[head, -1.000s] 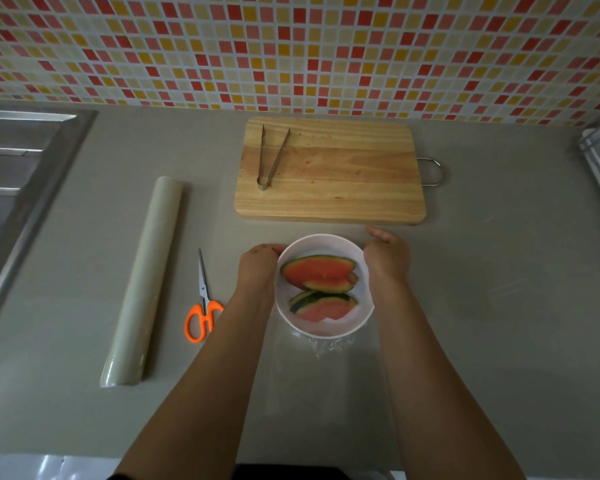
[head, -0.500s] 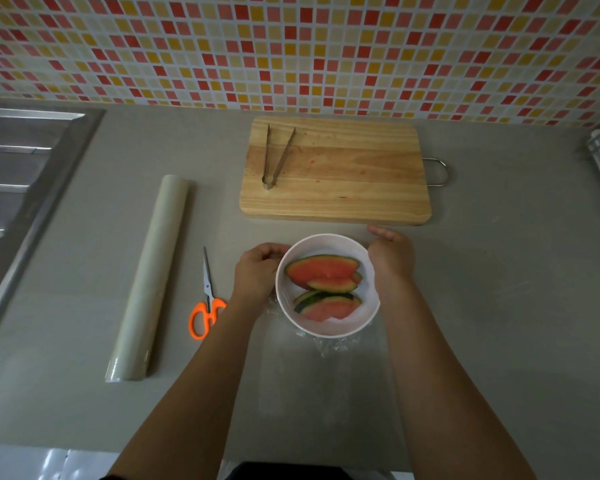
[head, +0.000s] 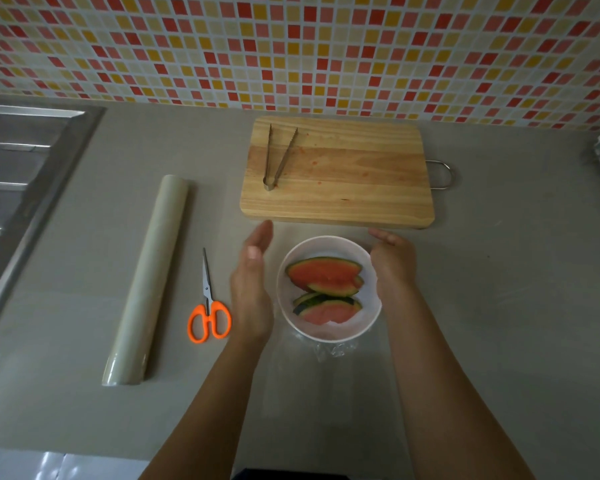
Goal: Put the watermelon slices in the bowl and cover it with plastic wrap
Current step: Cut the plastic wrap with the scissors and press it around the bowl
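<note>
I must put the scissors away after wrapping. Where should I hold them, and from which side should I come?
Take the scissors by the orange handle loops at their near end, coming from the near side. The closed blades point away toward the wall, and the loops lie flat on the counter, free between the wrap roll and the left hand.

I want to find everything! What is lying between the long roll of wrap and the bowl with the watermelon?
In the head view, the orange-handled scissors and the open left hand lie between the roll and the bowl.
</note>
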The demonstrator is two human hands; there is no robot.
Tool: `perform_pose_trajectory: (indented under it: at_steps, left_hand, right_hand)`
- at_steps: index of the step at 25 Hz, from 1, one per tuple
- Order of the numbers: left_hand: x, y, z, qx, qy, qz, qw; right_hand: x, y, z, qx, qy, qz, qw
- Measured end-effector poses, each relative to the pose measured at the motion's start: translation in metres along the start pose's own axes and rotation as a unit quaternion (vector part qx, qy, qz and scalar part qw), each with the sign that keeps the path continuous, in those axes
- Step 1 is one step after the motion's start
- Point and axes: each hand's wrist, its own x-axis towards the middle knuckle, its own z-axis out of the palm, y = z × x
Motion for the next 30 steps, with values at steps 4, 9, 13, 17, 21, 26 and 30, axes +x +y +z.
perform_pose_trajectory:
  at_steps: [4,9,13,17,21,26,30]
  left_hand:
    - [-0.017,-0.009,0.018,-0.066,-0.053,-0.108,0.991]
    - [-0.012,-0.01,0.016,-0.078,-0.056,-0.112,0.989]
    - [-0.007,-0.006,0.009,0.083,-0.089,-0.112,0.986]
    - [0.02,0.004,-0.009,0.221,-0.097,-0.078,0.967]
    - [0.041,0.01,0.004,0.046,-0.267,-0.154,0.95]
    - [0.006,-0.002,0.002,0.075,-0.199,-0.138,0.967]
    - [-0.019,0.004,-0.001,0.206,-0.162,-0.079,0.962]
  right_hand:
    - [0.0,0.0,0.002,0.012,0.001,0.007,1.0]
    - [0.002,-0.001,0.004,0.006,0.007,0.028,1.0]
    - [0.003,-0.001,0.003,0.008,0.005,0.031,0.999]
    - [0.005,0.001,0.003,-0.003,0.004,0.017,1.0]
    - [0.01,0.003,0.004,-0.002,0.004,0.015,1.0]
    - [0.023,-0.007,0.011,-0.045,-0.057,0.017,0.997]
    - [0.034,-0.015,0.015,-0.147,-0.062,-0.035,0.986]
